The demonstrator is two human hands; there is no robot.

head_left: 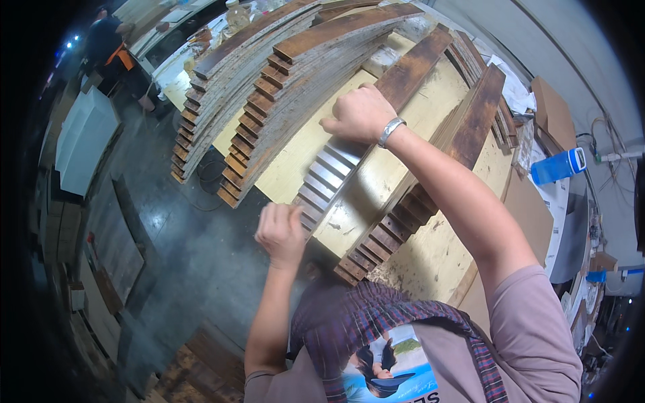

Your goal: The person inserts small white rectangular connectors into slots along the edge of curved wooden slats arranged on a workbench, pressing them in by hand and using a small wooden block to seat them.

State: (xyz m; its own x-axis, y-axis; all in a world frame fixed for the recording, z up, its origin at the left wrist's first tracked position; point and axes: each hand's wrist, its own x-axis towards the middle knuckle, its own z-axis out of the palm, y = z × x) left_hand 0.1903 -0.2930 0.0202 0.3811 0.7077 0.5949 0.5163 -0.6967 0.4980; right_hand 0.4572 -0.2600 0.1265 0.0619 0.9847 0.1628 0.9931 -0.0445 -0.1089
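My right hand (359,113), with a metal watch band at the wrist, is closed and pressed down on the top of a fanned stack of grey wooden planks (327,176) on a pale yellow worktable (302,151). My left hand (280,233) is curled at the near ends of those same planks, at the table's front edge. Whether either hand truly grips a plank is hard to tell; fingers are folded against the wood.
Tall stacks of weathered planks (269,80) lie at the back left, more dark planks (396,232) to the right. A blue container (557,166) sits far right. A person (111,50) stands at the upper left. Scrap boards (121,248) lie on the dark floor.
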